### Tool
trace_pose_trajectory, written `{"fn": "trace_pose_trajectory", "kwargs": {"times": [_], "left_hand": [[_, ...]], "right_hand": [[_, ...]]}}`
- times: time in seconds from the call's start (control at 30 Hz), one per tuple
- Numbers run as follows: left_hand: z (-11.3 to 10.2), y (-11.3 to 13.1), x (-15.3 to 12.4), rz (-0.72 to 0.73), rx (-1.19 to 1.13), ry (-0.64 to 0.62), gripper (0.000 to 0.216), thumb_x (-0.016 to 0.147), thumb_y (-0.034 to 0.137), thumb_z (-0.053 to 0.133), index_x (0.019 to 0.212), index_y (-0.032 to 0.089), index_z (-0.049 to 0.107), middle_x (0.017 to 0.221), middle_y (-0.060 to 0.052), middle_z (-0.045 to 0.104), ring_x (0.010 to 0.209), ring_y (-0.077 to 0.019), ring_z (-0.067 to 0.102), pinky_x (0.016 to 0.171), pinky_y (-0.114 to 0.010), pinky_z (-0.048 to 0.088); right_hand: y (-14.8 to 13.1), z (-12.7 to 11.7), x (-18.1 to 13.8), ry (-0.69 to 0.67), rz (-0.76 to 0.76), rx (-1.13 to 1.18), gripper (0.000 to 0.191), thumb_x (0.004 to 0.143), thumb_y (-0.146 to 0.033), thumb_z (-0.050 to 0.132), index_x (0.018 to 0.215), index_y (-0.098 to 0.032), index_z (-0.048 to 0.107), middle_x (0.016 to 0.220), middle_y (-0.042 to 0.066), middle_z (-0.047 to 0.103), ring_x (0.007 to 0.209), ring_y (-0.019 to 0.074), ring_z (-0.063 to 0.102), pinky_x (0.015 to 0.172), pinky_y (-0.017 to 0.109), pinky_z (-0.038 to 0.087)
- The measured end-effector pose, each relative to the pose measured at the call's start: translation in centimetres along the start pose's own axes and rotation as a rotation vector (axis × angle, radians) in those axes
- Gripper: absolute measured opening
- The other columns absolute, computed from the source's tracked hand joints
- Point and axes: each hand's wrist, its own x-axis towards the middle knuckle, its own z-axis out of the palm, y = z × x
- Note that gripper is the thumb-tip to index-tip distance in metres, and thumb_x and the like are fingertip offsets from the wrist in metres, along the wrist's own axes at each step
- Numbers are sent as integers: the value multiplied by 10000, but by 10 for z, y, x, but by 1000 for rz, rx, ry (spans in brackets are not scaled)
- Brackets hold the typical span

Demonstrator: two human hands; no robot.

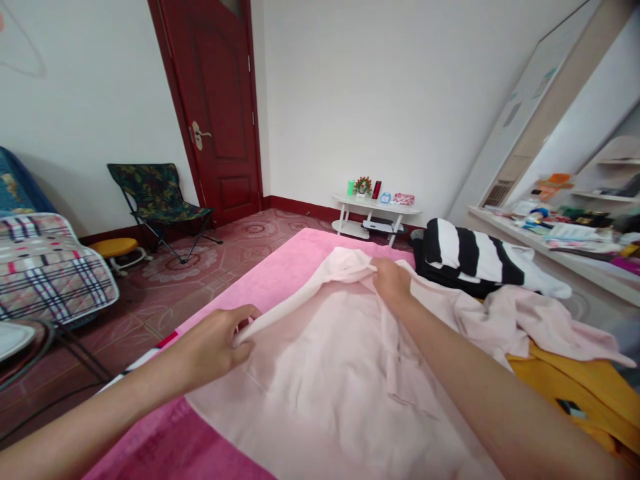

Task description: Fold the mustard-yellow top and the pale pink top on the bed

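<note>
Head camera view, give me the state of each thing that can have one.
Pale pink garment: spread on the bed, left edge pinched up.
Left hand: shut on the garment's edge.
Right hand: shut on the garment's far corner.
Door: closed.
Folding chair: unfolded, unoccupied.
Striped garment: crumpled in a heap.
Yellow garment: crumpled, partly covered.

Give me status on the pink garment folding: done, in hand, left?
Done: the pale pink garment lies spread mostly flat on the pink bedcover. In hand: the left hand and right hand each pinch its left edge, raised as a ridge. Left: no finished fold shows; the striped cloth and yellow cloth lie rumpled beside it.
</note>
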Motion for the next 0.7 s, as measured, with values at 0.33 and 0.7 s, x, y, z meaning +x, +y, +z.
{"fn": "trace_pose_trajectory", "kwargs": {"times": [0.33,0.7], "left_hand": [[13,78,-1,238,-52,-32,164,696,178,474,794,203,603,755,1,625,641,-133,549,576,-224,351],[79,112,6,352,-126,-240,182,687,188,536,836,208,639,832,-36,656,772,-195,602,695,-266,441]], "right_hand": [[51,-37,13,226,67,6,306,773,-123,455,930,-258,680,1000,26,656,881,181,603,644,247,362],[106,-10,-25,183,72,22,287,772,-133,464,900,-274,680,1060,-5,629,838,175,604,659,261,386]]}}
